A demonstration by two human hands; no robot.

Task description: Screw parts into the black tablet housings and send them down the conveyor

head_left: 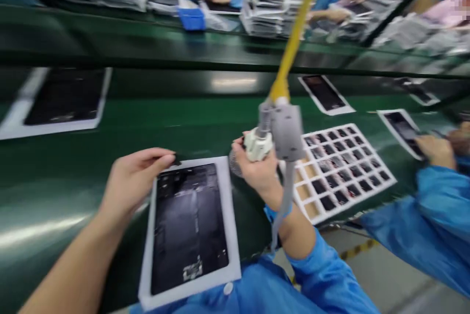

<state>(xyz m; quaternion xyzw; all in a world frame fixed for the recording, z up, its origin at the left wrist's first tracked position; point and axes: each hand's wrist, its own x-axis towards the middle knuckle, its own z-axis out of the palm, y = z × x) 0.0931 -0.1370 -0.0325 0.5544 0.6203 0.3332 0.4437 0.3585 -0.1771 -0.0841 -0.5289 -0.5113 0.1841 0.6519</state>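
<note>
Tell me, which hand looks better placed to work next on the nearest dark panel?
Probably the left hand: its fingers pinch a small dark piece by the far edge of the dark panel. The right hand is apart from it, partly hidden behind hanging equipment.

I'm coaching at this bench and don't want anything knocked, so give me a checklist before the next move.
1. Left hand has a fingertip grip on the small dark piece: ok.
2. Dark panel lies within the white tray: ok.
3. Small dark piece apart from the panel: cannot tell.
4. Right hand fully visible: not ok, the cream knob covers part.
5. Right hand free of any load: cannot tell.
</note>
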